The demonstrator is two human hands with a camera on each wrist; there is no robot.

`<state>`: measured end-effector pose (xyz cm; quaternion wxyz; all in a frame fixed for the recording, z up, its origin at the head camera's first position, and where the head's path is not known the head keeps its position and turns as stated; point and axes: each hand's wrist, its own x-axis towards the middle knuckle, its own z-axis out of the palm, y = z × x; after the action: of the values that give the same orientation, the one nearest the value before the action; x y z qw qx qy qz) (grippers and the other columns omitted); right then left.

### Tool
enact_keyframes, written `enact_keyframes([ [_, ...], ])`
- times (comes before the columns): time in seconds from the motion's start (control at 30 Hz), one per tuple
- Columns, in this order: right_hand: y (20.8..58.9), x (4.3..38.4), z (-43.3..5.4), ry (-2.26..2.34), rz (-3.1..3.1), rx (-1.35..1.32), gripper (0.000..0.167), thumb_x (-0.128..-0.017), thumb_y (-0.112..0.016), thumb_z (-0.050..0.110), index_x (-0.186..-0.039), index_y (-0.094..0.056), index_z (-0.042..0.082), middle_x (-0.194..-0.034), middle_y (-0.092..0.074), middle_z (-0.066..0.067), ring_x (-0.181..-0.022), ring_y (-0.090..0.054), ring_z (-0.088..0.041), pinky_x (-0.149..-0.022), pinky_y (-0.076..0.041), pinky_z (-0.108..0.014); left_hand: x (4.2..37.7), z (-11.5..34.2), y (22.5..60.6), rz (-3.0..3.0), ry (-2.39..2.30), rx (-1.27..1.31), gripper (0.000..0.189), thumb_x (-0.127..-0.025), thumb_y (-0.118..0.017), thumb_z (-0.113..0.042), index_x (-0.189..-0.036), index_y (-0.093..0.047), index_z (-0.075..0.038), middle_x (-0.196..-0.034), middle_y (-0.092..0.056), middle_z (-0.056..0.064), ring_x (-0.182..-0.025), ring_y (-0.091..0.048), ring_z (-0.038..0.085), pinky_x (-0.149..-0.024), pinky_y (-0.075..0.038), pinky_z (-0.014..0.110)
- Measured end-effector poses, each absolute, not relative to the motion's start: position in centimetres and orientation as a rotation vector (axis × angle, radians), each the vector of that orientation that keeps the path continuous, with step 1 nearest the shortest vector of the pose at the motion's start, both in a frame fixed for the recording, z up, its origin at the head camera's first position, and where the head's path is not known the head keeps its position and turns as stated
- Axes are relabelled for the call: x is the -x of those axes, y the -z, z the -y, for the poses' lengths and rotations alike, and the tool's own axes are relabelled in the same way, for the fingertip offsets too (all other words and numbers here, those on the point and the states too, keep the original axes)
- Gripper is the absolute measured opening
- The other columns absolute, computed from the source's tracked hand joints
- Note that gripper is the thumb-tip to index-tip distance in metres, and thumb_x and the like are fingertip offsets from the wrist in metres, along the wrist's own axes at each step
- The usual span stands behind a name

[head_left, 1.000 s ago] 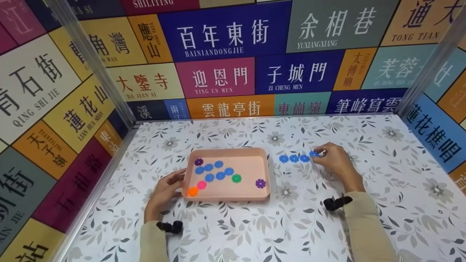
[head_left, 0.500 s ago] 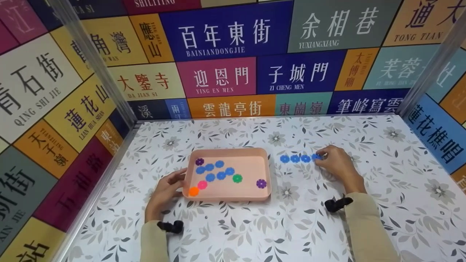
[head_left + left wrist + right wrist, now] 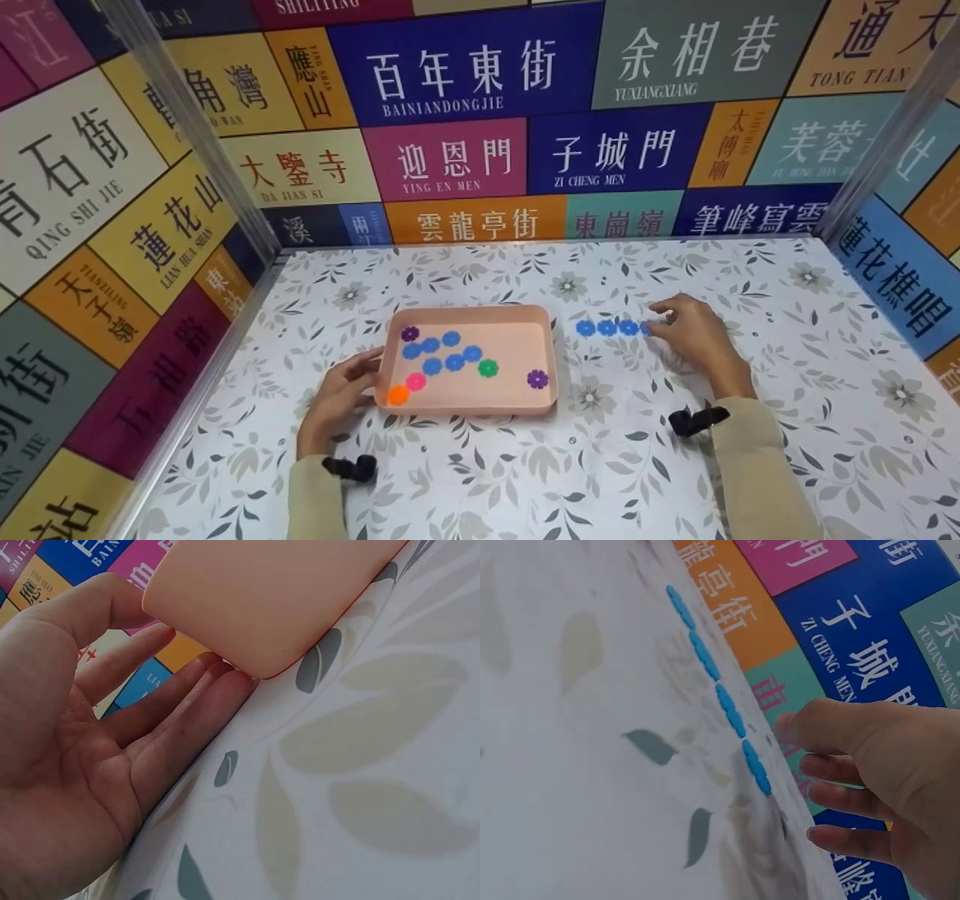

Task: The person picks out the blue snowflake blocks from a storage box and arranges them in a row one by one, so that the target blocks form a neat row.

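Note:
Several blue flower-shaped plastic discs [image 3: 607, 328] lie flat in a straight row on the table to the right of the tray; the right wrist view shows the same blue discs [image 3: 731, 711] nearly edge to edge. My right hand [image 3: 694, 334] is at the row's right end, partly covering the last disc in the head view. In the right wrist view its fingers hold nothing, with the fingertips [image 3: 784, 724] apart from the discs. My left hand [image 3: 341, 394] rests its loosely bent fingers against the left outer wall of the peach tray [image 3: 465, 405]. The left wrist view shows those fingertips [image 3: 238, 682] at the tray's lower edge.
Inside the tray lie more blue discs [image 3: 432, 367], a green disc [image 3: 487, 367], a pink one [image 3: 415, 382], an orange one [image 3: 397, 394] and two purple discs [image 3: 537, 379]. The table [image 3: 480, 480] has a floral cover. Behind it stands a sign-patterned wall [image 3: 450, 157].
The right hand has set the last blue disc down at the row's right end and let go of it, its fingers spreading apart. The left hand and tray have stayed put.

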<state>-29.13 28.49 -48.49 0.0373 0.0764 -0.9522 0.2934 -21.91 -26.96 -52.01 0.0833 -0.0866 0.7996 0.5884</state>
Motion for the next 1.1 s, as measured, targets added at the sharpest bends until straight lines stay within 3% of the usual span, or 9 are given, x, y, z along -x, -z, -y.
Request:
enact_keyframes([
  [0.27,45.0,28.5,-26.3,-1.057,2.762,-0.299,0.039,-0.094,-0.069,0.03,-0.125,-0.069,0.007,-0.13,-0.064,-0.017,-0.109,-0.063,-0.036,-0.079,-0.053,-0.043,21.8,26.9,51.8,-2.373,-1.741,0.316,0.048,-0.093,-0.064,-0.023,-0.139,-0.058,-0.034,-0.14,-0.059,0.005,-0.118,-0.058,0.026,-0.094,-0.056,0.036],
  [0.5,42.8,27.4,-23.4,-1.138,2.701,-0.331,0.04,-0.093,-0.069,0.035,-0.125,-0.069,0.011,-0.124,-0.067,-0.012,-0.106,-0.064,-0.03,-0.076,-0.052,-0.034,21.9,26.9,52.0,-2.381,-1.789,0.248,0.05,-0.092,-0.064,-0.019,-0.141,-0.058,-0.027,-0.135,-0.063,0.009,-0.111,-0.062,0.025,-0.087,-0.059,0.035],
  [0.7,42.2,27.0,-20.7,-1.168,2.677,-0.415,0.041,-0.091,-0.072,0.034,-0.126,-0.069,0.012,-0.12,-0.069,-0.009,-0.1,-0.066,-0.026,-0.072,-0.052,-0.026,21.9,27.0,51.9,-2.365,-1.768,0.273,0.05,-0.093,-0.064,-0.022,-0.142,-0.057,-0.03,-0.139,-0.06,0.008,-0.114,-0.061,0.026,-0.09,-0.058,0.035],
  [1.1,43.6,26.5,-14.1,-1.148,2.719,-0.661,0.04,-0.09,-0.074,0.028,-0.126,-0.068,0.012,-0.119,-0.068,-0.009,-0.097,-0.066,-0.024,-0.07,-0.053,-0.03,22.0,27.1,51.9,-2.355,-1.79,0.255,0.05,-0.092,-0.065,-0.021,-0.14,-0.059,-0.029,-0.14,-0.06,0.009,-0.116,-0.061,0.026,-0.09,-0.058,0.035],
])
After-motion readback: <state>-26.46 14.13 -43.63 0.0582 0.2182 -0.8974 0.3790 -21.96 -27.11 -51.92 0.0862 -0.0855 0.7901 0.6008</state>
